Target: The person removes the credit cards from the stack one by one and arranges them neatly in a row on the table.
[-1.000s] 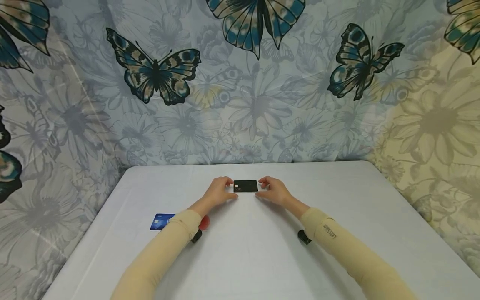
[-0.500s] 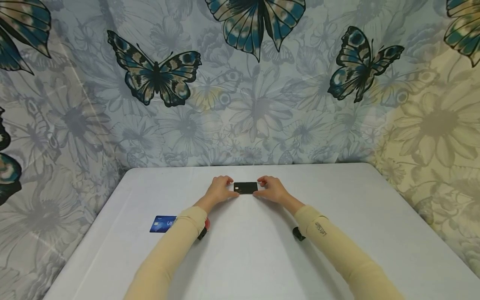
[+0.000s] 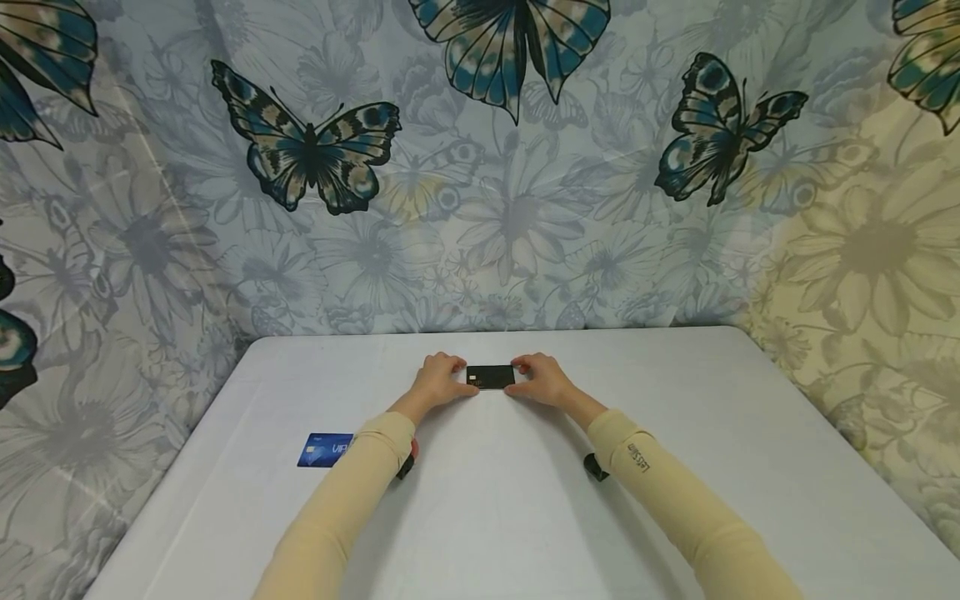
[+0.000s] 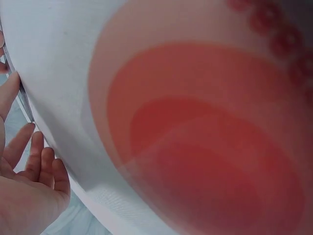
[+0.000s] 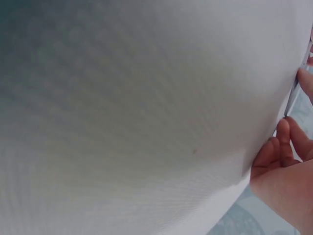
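Observation:
A black card (image 3: 491,377) with a small chip and gold lettering lies near the far side of the white table. At its left end, my left hand (image 3: 437,381) pinches it between thumb and fingers. My right hand (image 3: 546,381) grips the opposite end the same way. From the side, the left wrist view shows layered thin edges between thumb and fingertips, like a small stack of cards (image 4: 26,104) with the black one on top. In the right wrist view the thumb and index fingertip sit at the corners of the stack (image 5: 292,97).
A blue card (image 3: 318,450) marked VIP lies left of my left forearm, partly covered by the sleeve. Beneath that arm is a rounded red thing (image 4: 210,142) with nested oval shapes and red beads (image 4: 286,41). A butterfly-patterned wall covering (image 3: 517,267) stands behind the table.
Both hands have closed in on the ends of the black card, the right thumb shifting left to its near edge. The forearms have moved slightly inward; more of the blue card shows.

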### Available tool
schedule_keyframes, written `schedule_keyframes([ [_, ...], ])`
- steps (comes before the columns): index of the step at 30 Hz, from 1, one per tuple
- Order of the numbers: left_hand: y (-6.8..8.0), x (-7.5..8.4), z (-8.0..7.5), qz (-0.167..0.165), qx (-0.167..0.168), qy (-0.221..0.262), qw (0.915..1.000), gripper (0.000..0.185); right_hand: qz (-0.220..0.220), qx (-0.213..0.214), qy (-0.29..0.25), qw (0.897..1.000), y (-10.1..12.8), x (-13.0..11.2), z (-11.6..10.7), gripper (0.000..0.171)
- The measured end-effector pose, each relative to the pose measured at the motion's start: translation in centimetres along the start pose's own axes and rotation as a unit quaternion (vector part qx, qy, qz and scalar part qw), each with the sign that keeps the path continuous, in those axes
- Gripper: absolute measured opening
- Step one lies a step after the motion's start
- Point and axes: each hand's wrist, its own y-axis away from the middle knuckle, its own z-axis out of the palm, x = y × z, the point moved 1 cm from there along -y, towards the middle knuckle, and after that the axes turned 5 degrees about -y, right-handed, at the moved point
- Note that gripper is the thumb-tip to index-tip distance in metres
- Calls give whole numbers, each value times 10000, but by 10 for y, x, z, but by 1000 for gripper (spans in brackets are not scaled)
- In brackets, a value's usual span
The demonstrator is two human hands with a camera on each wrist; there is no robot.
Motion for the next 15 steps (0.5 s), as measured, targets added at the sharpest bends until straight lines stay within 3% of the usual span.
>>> schedule_keyframes([
  [15, 1, 0, -1, 101, 118, 0, 9999, 51, -130, 54, 39, 9999, 0, 0, 1, 51],
])
